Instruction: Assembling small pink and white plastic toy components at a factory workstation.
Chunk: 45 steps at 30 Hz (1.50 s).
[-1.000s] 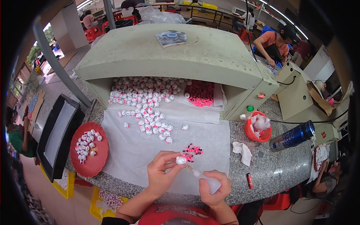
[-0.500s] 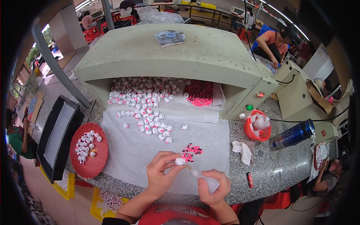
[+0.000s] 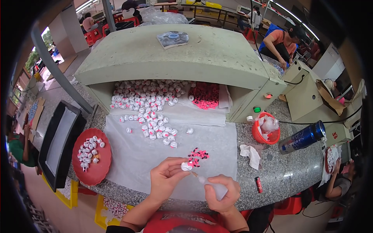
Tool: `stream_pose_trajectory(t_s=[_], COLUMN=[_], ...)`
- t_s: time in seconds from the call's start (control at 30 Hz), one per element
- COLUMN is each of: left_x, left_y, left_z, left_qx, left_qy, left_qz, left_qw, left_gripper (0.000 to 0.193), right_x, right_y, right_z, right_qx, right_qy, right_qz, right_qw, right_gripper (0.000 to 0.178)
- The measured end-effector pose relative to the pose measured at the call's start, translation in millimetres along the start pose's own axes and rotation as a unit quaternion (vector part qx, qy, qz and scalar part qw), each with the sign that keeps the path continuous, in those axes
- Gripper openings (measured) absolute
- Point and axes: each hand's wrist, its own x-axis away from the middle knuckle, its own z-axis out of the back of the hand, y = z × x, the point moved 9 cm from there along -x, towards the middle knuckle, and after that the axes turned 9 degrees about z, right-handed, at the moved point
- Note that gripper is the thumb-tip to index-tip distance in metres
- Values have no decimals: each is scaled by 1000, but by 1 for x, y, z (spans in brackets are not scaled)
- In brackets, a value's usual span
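Between the thumb and fingers of my left hand (image 3: 165, 179) is a small round white piece (image 3: 186, 166), pinched over the white sheet (image 3: 132, 159). My right hand (image 3: 223, 196) is closed around a translucent squeeze bottle (image 3: 218, 190) with a thin brownish nozzle. The nozzle's tip points up and left, close to the white piece; whether they touch I cannot tell. Just beyond my left fingertips lies a loose cluster of small pink and black pieces (image 3: 200, 153). Farther off, many round white pieces with pink spots (image 3: 157, 126) spread from the sheet into the opening of a pale green metal box.
The metal box (image 3: 171, 62) spans the back. To the left stand a red plate (image 3: 105, 163) of white pieces and a black tray (image 3: 58, 147). On the right are a red basket (image 3: 258, 136), a blue tumbler (image 3: 303, 138), crumpled tissue (image 3: 250, 155) and a red tube (image 3: 259, 185).
The white piece has turned slightly in my left fingers, and the whole view has shifted a little. My right hand keeps the bottle in nearly the same place.
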Motion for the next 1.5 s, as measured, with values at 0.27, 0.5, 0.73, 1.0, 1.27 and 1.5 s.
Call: stream_pose_trajectory(t_s=[0.27, 0.5, 0.73, 1.0, 1.27, 1.5], left_x=[-3, -2, -2, -3, -7, -6], left_y=[-21, -21, -20, -26, -42, -46], left_z=[2, 1, 1, 10, 33, 43], left_qx=[93, 89, 85, 71, 72, 59], left_qy=[-37, -43, -43, -24, 22, 44], left_qz=[124, 139, 126, 128, 117, 112], left_qw=[987, 985, 987, 989, 990, 991], left_gripper=[33, 33, 33, 33, 34, 34], right_x=[4, 3, 1, 10, 94, 68], right_y=[-1, -2, -7, 31, 155, 136], right_z=[3, 5, 9, 9, -35, -51], right_qx=[-3, 18, 34, -38, -97, 259], right_qy=[1, 4, -5, 23, -38, -272], right_qz=[-4, 10, 19, -171, -394, -206], right_qw=[1000, 1000, 999, 984, 913, 904], right_gripper=[18, 18, 18, 18, 14, 7])
